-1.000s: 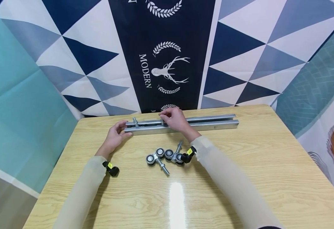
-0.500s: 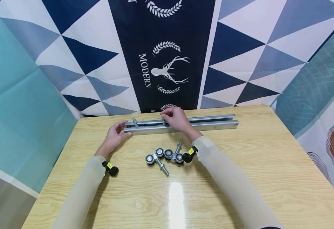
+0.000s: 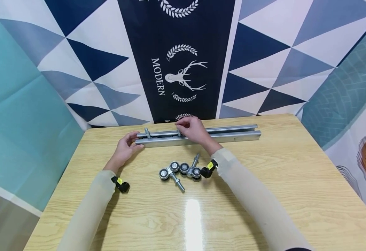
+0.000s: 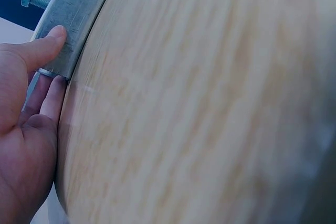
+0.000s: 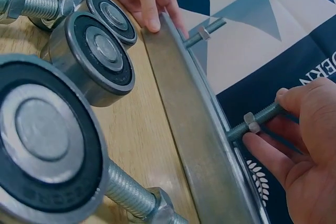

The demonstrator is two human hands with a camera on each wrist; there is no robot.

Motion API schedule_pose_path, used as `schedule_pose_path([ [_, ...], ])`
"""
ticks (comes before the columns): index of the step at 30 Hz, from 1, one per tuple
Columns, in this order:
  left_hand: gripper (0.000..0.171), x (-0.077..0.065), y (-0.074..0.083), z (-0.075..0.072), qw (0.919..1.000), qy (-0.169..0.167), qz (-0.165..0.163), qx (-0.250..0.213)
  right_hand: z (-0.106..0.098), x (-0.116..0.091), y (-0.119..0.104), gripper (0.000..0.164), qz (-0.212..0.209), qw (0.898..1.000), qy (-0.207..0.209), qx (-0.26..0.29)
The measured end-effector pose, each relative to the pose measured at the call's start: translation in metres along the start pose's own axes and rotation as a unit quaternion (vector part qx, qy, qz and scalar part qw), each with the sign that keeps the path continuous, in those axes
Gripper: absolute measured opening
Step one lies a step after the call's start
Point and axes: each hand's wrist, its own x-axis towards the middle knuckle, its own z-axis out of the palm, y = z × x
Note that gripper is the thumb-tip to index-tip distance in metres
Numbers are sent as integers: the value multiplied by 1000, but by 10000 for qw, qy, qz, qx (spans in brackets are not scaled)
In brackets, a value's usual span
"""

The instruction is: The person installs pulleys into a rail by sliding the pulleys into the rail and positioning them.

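A long silver metal channel rail lies across the back of the table, its slot facing up. At its left end my left hand grips it, the thumb on the front wall and the other fingers around the end. Two threaded bolts stand up from the slot. The left bolt, with its nut, stands free near that end. My right hand pinches the other bolt between thumb and fingers, beside its nut. Whatever carries these bolts inside the rail is mostly hidden.
Two roller trolleys lie on the wooden table in front of the rail: a left trolley with its bolt toward me, and a right trolley with its bolt pointing away. Patterned cloth hangs close behind the rail.
My right hand and the bolt it pinches have shifted very slightly right along the rail. The left hand keeps its grip on the end, and both loose trolleys lie as before.
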Motion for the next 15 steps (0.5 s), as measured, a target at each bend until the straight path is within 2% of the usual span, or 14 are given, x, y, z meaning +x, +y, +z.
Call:
schedule_pose_path([
  [9, 68, -1, 1, 1, 10000, 4, 6, -53, -12, -6, -16, 23, 84, 9999, -90, 71],
  [15, 67, -2, 4, 1, 10000, -6, -35, 32, -18, -12, -23, 22, -122, 9997, -106, -186],
])
